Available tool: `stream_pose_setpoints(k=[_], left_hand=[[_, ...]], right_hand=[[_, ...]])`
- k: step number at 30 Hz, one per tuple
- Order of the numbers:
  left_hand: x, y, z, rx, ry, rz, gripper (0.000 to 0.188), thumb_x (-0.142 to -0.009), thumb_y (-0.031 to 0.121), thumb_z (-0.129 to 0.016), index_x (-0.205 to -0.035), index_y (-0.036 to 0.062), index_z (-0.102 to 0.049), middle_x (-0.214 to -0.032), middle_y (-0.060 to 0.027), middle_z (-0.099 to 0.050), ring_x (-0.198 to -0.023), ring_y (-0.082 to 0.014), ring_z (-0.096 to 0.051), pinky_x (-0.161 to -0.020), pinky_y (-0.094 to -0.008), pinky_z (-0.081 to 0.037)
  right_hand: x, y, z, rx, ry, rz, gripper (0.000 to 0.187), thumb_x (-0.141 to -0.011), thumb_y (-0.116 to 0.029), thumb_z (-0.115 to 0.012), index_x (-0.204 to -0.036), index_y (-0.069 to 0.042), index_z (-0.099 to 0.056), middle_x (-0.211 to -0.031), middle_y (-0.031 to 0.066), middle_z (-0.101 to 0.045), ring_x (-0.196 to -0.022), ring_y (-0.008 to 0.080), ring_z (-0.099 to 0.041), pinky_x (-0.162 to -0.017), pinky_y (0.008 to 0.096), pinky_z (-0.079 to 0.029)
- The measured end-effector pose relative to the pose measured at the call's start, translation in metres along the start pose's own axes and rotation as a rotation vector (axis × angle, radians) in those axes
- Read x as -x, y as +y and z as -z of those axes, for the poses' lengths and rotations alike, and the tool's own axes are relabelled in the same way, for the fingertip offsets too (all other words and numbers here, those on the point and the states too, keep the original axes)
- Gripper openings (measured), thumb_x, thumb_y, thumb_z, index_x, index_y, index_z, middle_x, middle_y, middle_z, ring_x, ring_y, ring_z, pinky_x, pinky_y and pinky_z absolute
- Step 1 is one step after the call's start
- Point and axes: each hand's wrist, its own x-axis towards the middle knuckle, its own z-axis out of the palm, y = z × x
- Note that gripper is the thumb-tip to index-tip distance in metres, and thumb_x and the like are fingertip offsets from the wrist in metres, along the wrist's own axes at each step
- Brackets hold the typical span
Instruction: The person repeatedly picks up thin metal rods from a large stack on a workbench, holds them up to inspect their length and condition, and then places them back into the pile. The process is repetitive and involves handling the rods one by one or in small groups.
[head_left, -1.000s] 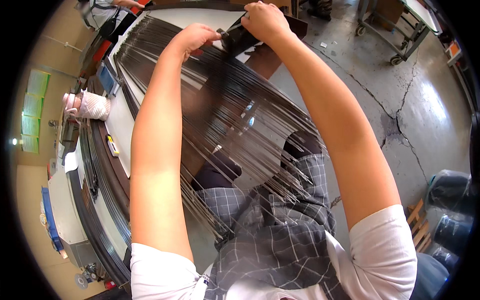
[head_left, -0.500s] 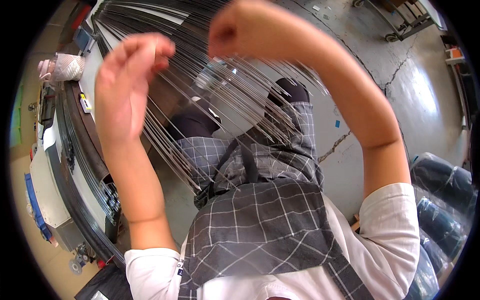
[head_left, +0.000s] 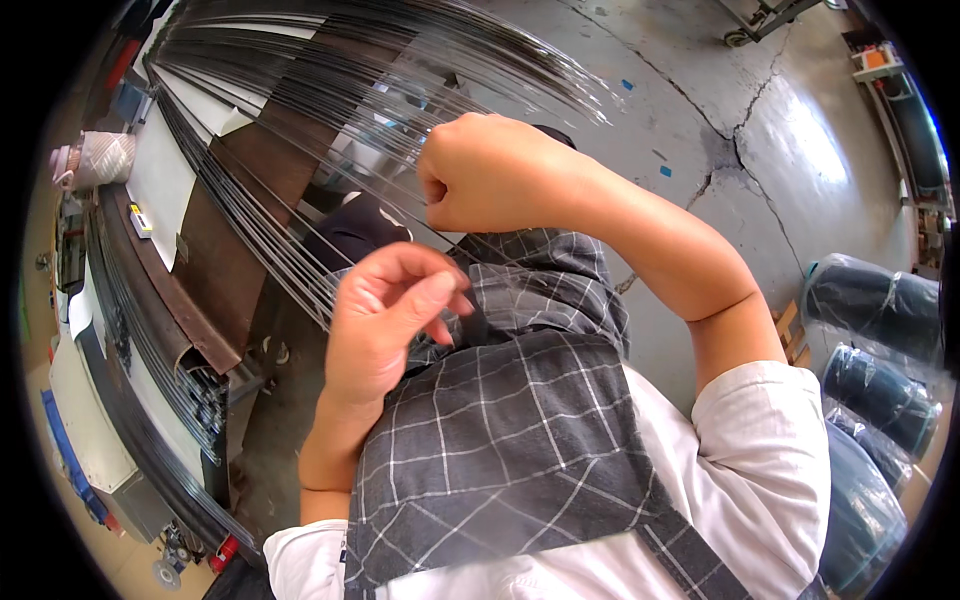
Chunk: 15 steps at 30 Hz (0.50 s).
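Long thin dark rods [head_left: 240, 50] fan out from the far left over a brown-edged table, their free ends hanging past it towards my lap. My right hand [head_left: 495, 175] is a fist beside the rods' free ends; what its fingers hold, if anything, is hidden. Lower and nearer my body, my left hand [head_left: 385, 315] has curled fingers with thumb and fingertips close together, in front of my checked apron [head_left: 520, 400]. Whatever lies in that pinch is too small to make out. A bundle of rods [head_left: 265, 245] slants down behind the left hand.
Left of the rods, the table [head_left: 215, 320] carries a small yellow-and-white box [head_left: 139, 220] and a wrapped pink bottle [head_left: 105, 158]. More dark strips [head_left: 165, 350] lie along its left side. Plastic-wrapped dark rolls [head_left: 870, 300] stand at right on the cracked grey floor [head_left: 690, 120].
My left hand has come down and right, towards my lap. My right hand has also lowered. The view has shifted, and the rods now show as separate groups.
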Motion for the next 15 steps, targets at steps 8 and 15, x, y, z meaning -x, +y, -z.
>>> stream_pose_setpoints(k=[8,15], left_hand=[[-0.005,-0.013,-0.016,-0.049,-0.084,0.17,0.016,-0.087,0.018,-0.059,-0.091,0.0022,-0.059,-0.081,-0.0026,-0.061,-0.071,-0.0095,-0.06,-0.05,-0.0194,-0.047],[-0.007,-0.016,-0.021,-0.053,-0.033,0.142,0.016,-0.087,0.016,-0.058,-0.091,-0.0002,-0.058,-0.086,-0.0067,-0.06,-0.07,-0.0118,-0.06,-0.045,-0.019,-0.048]], right_hand=[[0.002,-0.002,0.006,-0.442,-0.083,-0.108,0.015,-0.071,-0.014,-0.059,-0.066,0.0,-0.061,-0.06,0.007,-0.061,-0.057,0.0129,-0.062,-0.053,0.0247,-0.048],[0.0,0.0,0.004,-0.517,-0.075,-0.109,0.016,-0.07,-0.015,-0.061,-0.069,0.0,-0.063,-0.061,0.0064,-0.061,-0.057,0.0129,-0.062,-0.052,0.0246,-0.049]])
